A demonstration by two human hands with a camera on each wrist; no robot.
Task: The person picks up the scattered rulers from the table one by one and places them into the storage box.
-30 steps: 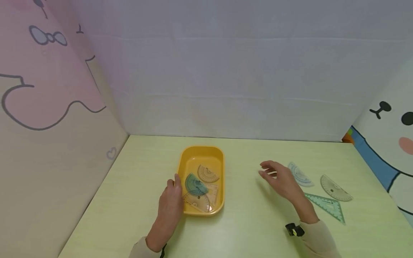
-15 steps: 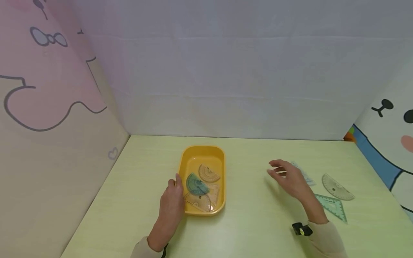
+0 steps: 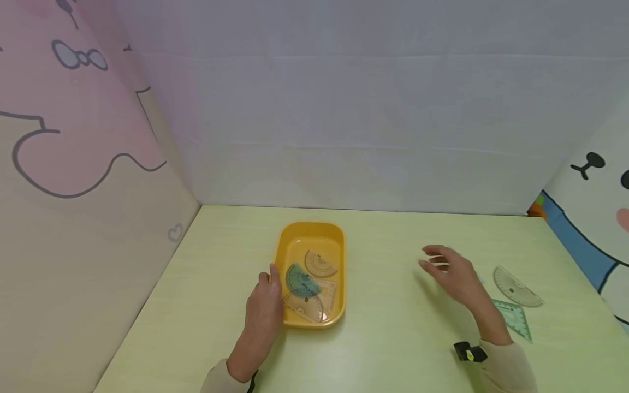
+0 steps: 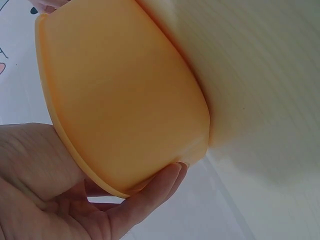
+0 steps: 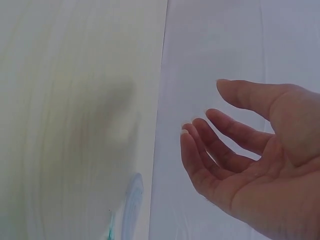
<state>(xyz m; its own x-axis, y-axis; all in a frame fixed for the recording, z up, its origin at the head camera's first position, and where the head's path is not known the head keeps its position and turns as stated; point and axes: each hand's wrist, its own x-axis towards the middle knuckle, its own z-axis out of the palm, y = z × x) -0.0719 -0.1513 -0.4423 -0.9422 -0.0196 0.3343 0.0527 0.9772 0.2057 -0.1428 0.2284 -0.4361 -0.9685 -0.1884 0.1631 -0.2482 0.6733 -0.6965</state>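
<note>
My left hand (image 3: 264,311) grips the left side of a yellow plastic tray (image 3: 306,232); in the left wrist view its fingers (image 4: 150,197) lie against the outer wall. Inside the tray are a teal protractor (image 3: 301,281), an amber-tinted protractor (image 3: 318,263), a larger clear protractor (image 3: 300,307) and a pale set square (image 3: 328,295), partly overlapping. Out to the right, my right hand (image 3: 454,275) hovers above the table with loosely curved fingers and nothing between them. A bluish protractor (image 5: 132,205) lies near it, mostly hidden by the hand in the head view.
Right of the right hand, a clear protractor (image 3: 517,288) and a green set square (image 3: 515,319), partly behind the wrist, lie on the pale table (image 3: 373,349). A white backdrop (image 3: 363,125) rises along the far edge, with printed panels on both sides.
My right hand has moved right, away from the tray, and now covers most of the bluish protractor. The left hand keeps its grip on the tray.
</note>
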